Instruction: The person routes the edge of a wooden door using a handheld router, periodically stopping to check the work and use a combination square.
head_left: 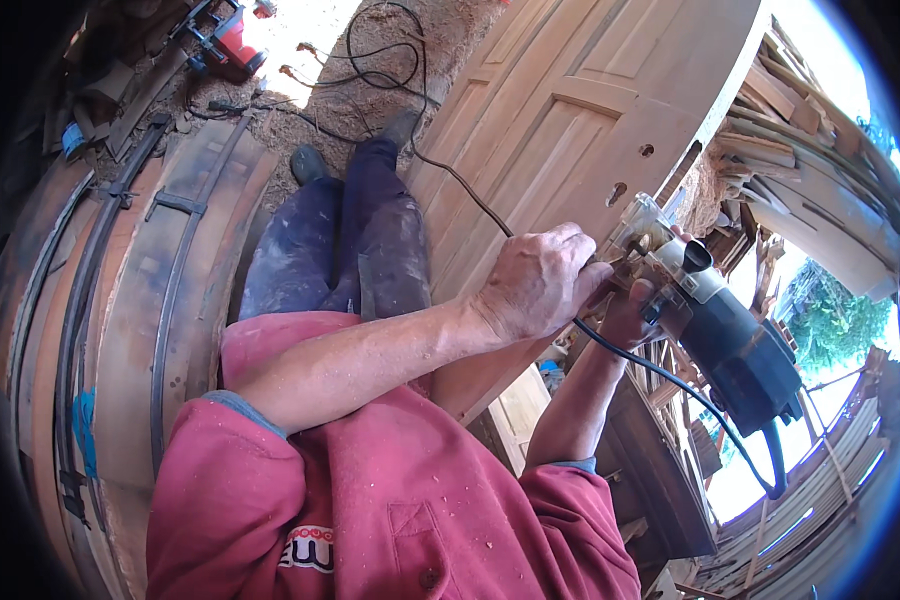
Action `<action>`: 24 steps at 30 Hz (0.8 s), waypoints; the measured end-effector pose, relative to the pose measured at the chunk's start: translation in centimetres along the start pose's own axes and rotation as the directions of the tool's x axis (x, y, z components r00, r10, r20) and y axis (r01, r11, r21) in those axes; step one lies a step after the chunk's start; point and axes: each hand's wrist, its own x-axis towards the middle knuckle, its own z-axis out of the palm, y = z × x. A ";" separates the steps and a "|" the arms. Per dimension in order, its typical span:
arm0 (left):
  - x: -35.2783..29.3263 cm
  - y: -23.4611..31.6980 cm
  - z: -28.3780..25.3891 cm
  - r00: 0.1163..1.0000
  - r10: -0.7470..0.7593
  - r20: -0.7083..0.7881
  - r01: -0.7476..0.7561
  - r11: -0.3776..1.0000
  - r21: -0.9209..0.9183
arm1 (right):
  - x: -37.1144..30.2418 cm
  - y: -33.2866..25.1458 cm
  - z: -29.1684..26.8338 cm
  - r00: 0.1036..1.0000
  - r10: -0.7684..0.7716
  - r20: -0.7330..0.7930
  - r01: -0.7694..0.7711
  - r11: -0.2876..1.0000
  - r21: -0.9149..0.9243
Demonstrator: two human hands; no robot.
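A worker's right hand (630, 316) grasps a trim router (732, 345) near a panelled wooden door (670, 115); the left hand (535, 280) has fingers (574, 245) curled at its base, their hold unclear. An accidental start, were the power cord (670, 378) live, could cut them.

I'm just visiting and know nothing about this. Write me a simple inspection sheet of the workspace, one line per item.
Surface: a pale panelled wooden door, with holes near one edge.
Work items: a black-bodied power tool, held up at the right.
Clutter: sawdust on the ground; a red-and-black machine stands there too.
Hands: the right hand holds the power tool; the left hand has its fingers at the base end, exact grip hidden.
Cables: a dark cord leaves the power tool; cable loops lie on the ground.
Surroundings: long boards at left, piled timber at right, greenery beyond.
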 end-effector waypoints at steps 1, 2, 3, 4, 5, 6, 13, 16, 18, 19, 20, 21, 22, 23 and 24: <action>0.1 0.0 0.1 1.000 -0.005 -0.004 0.005 1.000 -0.007 | -0.1 0.2 0.1 1.000 -0.002 -0.028 0.003 1.000 0.031; 0.2 0.0 0.2 1.000 -0.010 -0.009 0.010 1.000 -0.011 | 0.1 0.1 0.1 1.000 0.002 -0.013 -0.002 1.000 0.031; 0.3 0.0 0.2 1.000 -0.011 -0.012 0.011 1.000 -0.017 | 0.4 0.0 0.1 1.000 0.006 0.001 -0.006 0.999 0.031; 0.4 0.0 0.3 1.000 -0.021 -0.019 0.021 1.000 -0.019 | 0.6 0.1 0.2 1.000 0.004 0.005 -0.004 1.000 0.027; 0.5 -0.1 0.3 0.999 -0.030 -0.025 0.030 0.999 -0.018 | 0.9 0.1 0.3 1.000 -0.007 0.008 0.006 0.998 0.056; 0.6 -0.1 0.3 0.999 -0.030 -0.026 0.029 0.999 -0.019 | 1.0 0.0 0.3 1.000 -0.004 0.013 0.003 0.998 0.068; 0.6 0.0 0.6 1.000 -0.013 -0.012 0.013 1.000 -0.017 | 0.9 1.1 0.0 0.999 -0.042 -0.005 0.043 0.991 0.129; 0.4 -0.2 0.5 1.000 -0.008 -0.011 0.008 1.000 -0.014 | 0.7 1.0 -0.1 0.999 -0.029 0.021 0.027 0.996 0.090; 0.1 -0.2 0.5 1.000 -0.010 -0.001 0.010 1.000 -0.014 | 0.3 0.7 0.2 0.999 -0.036 -0.008 0.036 0.999 0.032; 0.0 -0.2 0.4 1.000 -0.006 -0.002 0.006 1.000 -0.017 | 0.3 0.5 0.3 0.999 -0.042 -0.026 0.043 0.999 0.009; -0.1 -0.2 0.4 1.000 -0.001 -0.003 0.001 1.000 -0.018 | 0.3 0.4 0.3 0.998 -0.049 -0.044 0.049 0.999 -0.015; -0.2 -0.4 0.5 1.000 -0.002 -0.001 0.002 1.000 -0.018 | 0.4 0.3 0.2 0.998 -0.053 -0.028 0.052 0.998 -0.026; -0.3 -0.5 0.6 1.000 0.013 0.010 -0.013 1.000 -0.011 | 0.5 0.1 0.2 0.998 -0.053 -0.021 0.053 0.998 -0.032; -0.3 -0.5 0.6 0.999 0.030 0.020 -0.030 1.000 -0.003 | 0.6 -0.1 0.2 0.998 -0.055 -0.015 0.055 0.998 -0.037; -0.3 -0.5 0.5 0.999 0.031 0.021 -0.031 1.000 -0.002 | 0.8 -0.3 0.2 0.997 -0.071 0.003 0.071 0.996 -0.059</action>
